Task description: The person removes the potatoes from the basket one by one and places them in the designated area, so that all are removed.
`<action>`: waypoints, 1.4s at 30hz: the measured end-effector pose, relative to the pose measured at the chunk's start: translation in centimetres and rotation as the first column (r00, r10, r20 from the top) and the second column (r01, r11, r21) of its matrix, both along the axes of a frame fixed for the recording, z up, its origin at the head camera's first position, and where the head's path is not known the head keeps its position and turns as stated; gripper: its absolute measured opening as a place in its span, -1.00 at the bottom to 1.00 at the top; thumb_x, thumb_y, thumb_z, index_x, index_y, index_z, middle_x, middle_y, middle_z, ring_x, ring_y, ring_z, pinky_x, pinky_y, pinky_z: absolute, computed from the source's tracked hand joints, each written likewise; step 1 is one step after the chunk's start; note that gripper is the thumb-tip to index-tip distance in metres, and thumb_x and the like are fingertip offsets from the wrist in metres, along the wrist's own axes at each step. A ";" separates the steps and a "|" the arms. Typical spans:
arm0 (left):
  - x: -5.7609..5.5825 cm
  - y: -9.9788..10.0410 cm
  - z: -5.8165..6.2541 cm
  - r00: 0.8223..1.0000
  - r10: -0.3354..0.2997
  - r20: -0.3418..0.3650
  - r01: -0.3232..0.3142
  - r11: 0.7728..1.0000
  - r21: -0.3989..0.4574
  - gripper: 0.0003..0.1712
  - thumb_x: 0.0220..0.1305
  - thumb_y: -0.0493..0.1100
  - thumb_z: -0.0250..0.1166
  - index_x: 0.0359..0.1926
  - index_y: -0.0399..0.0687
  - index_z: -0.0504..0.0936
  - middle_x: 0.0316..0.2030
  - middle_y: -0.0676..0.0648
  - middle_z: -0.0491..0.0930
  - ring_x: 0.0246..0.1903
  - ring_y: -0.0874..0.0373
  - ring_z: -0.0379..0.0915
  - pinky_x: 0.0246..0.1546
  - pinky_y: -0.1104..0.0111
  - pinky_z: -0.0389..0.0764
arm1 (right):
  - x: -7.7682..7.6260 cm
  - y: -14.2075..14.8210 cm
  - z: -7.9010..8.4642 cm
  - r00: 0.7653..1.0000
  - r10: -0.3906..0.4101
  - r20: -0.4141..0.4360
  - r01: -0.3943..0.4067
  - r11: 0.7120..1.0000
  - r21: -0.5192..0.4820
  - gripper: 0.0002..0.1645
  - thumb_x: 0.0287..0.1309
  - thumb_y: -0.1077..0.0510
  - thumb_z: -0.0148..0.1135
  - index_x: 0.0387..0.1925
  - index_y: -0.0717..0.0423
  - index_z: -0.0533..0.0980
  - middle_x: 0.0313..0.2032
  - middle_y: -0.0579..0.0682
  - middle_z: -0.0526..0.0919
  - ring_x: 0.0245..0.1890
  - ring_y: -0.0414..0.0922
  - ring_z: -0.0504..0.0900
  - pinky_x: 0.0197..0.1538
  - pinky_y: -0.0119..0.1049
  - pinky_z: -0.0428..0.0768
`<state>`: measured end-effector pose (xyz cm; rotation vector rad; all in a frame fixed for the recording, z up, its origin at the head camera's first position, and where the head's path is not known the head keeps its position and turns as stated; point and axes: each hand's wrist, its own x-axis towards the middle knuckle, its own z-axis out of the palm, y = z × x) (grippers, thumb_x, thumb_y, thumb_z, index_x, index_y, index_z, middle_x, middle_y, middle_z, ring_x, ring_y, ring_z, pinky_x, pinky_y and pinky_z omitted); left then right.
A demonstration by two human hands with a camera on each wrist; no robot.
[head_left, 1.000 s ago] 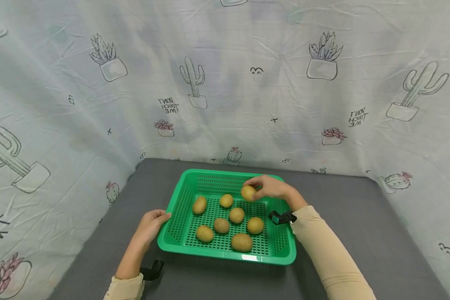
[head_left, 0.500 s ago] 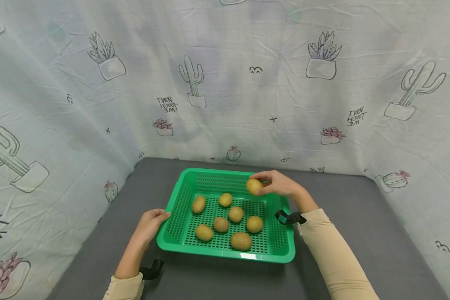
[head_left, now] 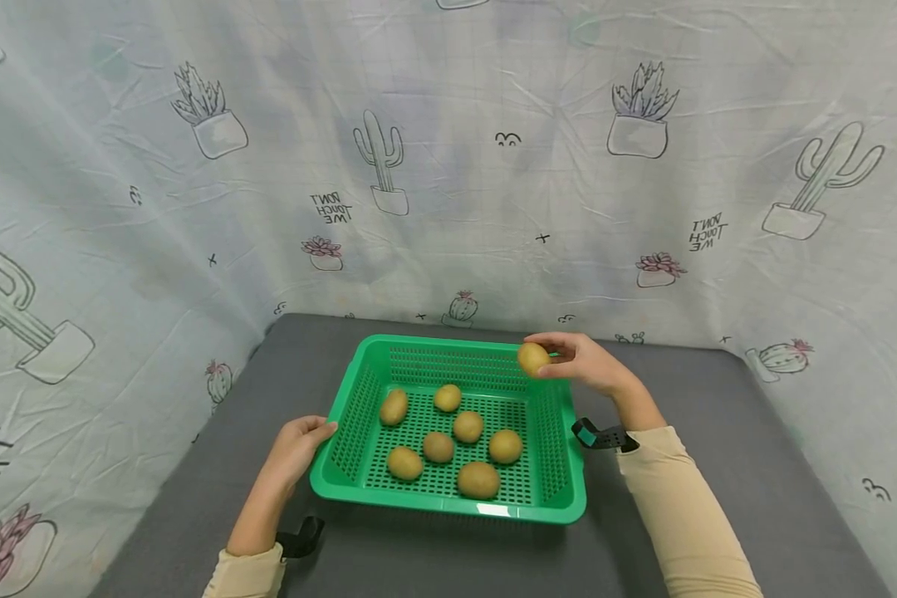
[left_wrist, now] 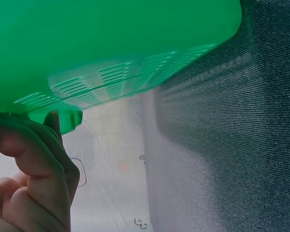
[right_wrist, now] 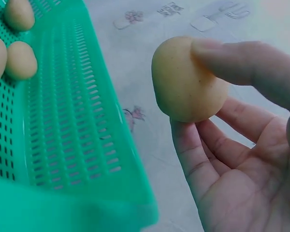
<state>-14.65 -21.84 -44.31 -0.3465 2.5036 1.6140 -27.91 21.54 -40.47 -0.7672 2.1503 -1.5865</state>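
Note:
A green plastic basket point(head_left: 448, 503) with slotted walls and floor holds several potatoes, one of them a large potato point(head_left: 478, 480) by its near wall. My left hand point(head_left: 296, 448) grips the basket's left rim, thumb on top; in the left wrist view its curled fingers point(left_wrist: 43, 159) lie under the rim. Above the basket's far right corner, my right hand point(head_left: 586, 363) pinches a potato point(head_left: 534, 359) between thumb and fingertips. The right wrist view shows this held potato point(right_wrist: 186, 79) up close, apart from the basket wall.
The basket stands on a grey cloth-covered table point(head_left: 680, 448), with table surface to its right and left. A pale curtain point(head_left: 448, 166) printed with cactus drawings hangs behind and at both sides. Dark straps point(head_left: 605, 436) circle the wrists.
My right hand has carried the potato rightward and slightly up, from over the basket's inside to its far right corner. My left hand keeps its grip on the rim.

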 end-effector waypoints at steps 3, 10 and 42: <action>0.0 -0.1 -0.1 1.000 0.002 0.000 -0.002 1.000 0.003 -0.56 0.43 -0.10 0.05 0.06 -0.43 0.47 -0.38 -0.12 0.60 -0.48 0.17 0.49 -0.40 0.31 0.51 | 0.3 0.8 0.1 1.000 -0.021 0.003 0.021 1.000 -0.023 -0.31 0.15 0.30 0.25 0.30 0.32 0.27 0.19 0.21 0.38 -0.03 -0.22 0.56 -0.07 -0.26 0.60; 0.2 -0.3 0.0 1.000 0.000 -0.001 0.000 1.000 0.016 -0.58 0.43 -0.10 0.05 0.03 -0.43 0.49 -0.40 -0.10 0.61 -0.48 0.17 0.51 -0.40 0.32 0.52 | 1.0 2.6 -0.3 0.997 -0.068 -0.027 0.065 0.995 -0.081 -0.34 0.18 0.34 0.20 0.30 0.38 0.24 0.06 -0.10 0.50 -0.04 -0.24 0.57 -0.09 -0.33 0.60; -0.2 -0.3 0.1 0.999 -0.030 -0.014 0.030 1.000 -0.002 -0.55 0.44 -0.08 0.05 0.08 -0.41 0.48 -0.43 -0.07 0.54 -0.49 0.17 0.41 -0.36 0.30 0.44 | 4.4 8.7 -7.3 0.906 -0.423 0.000 0.423 0.906 0.023 -0.30 0.21 0.17 0.26 0.29 0.37 0.25 -0.07 -0.32 0.50 -0.12 -0.45 0.53 -0.11 -0.54 0.52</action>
